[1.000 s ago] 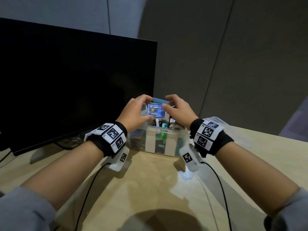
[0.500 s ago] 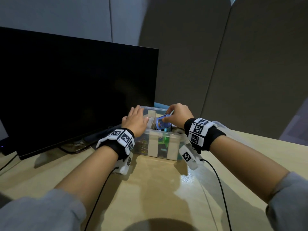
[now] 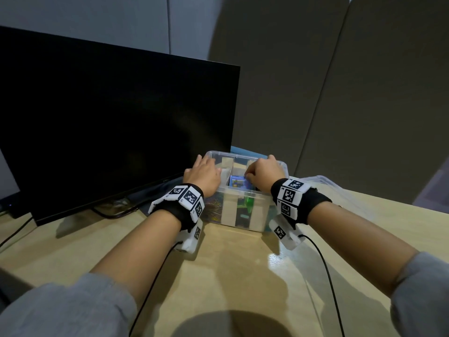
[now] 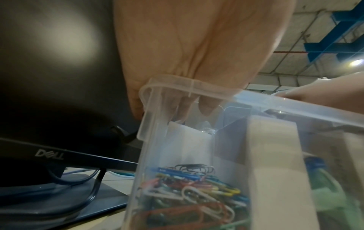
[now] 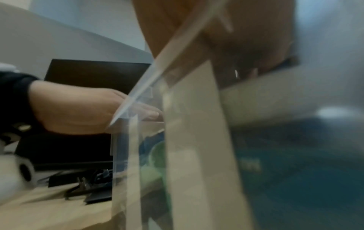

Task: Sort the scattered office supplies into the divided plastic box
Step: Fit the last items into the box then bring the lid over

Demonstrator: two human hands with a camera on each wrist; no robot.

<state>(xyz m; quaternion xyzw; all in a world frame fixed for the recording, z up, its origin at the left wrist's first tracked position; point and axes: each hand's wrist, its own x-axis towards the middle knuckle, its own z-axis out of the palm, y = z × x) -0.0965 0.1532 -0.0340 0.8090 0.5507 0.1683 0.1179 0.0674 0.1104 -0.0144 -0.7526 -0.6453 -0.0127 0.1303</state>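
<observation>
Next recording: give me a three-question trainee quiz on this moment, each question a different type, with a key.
1. True or false: the left hand rests on the rim of the divided plastic box.
2. Multiple choice: the small blue packet under the right hand is (A) on the desk beside the box, (B) inside the box, (C) on top of the monitor.
3. Short answer: what fills the compartment at the box's near left corner?

Key
1. True; its fingers hang over the rim into the box.
2. B.
3. Coloured paper clips.
</observation>
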